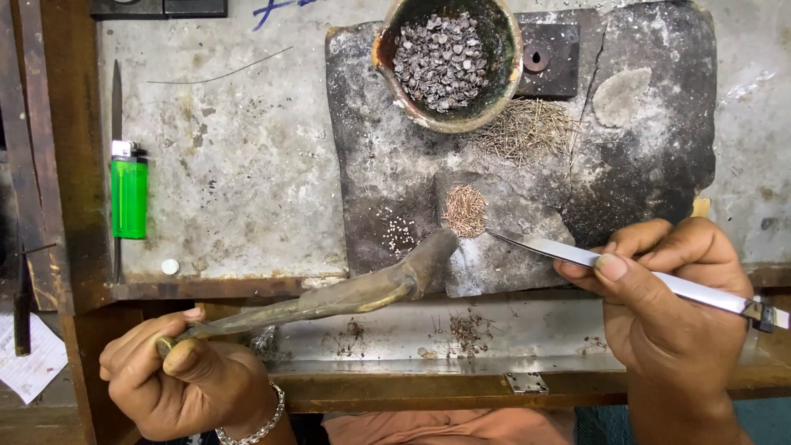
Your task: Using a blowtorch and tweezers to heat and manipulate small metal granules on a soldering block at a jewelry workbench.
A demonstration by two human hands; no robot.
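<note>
Right hand (671, 301) is pinching a pair of metal tweezers (593, 257) between thumb and fingers, shaft running up-left, tips closed and sitting just beside a small pile of short copper-coloured wire bits (465, 210). That pile is lying on a grey stone block (494, 264) at the front edge of a big charred slab (659, 148). Can't tell whether the tips are actually gripping a piece.

Left hand (177, 371) is wrapped in a closed fist around the thin end of a curved blowpipe torch (362, 290); thumb is pressing on top. Its fat nozzle is pointing up-right and ending at the left edge of the stone block, close to the wire pile and the tweezer tips. A chain bracelet (259, 424) is sitting on that wrist.

A patch of tiny pale beads (398, 233) is lying on the slab just left of the pile. Further back, a worn round bowl (503, 82) is holding dark little metal cups, with a heap of fine straight wires (527, 130) right beside it and a dark square plate with a hole (548, 58) behind that.

Off to the left on the scuffed bench top (239, 165): a green lighter (129, 194) lying over a thin dark file (116, 99), and a small white disc (170, 266) near the front lip. A metal tray (395, 330) under the bench edge is catching scraps of wire.
</note>
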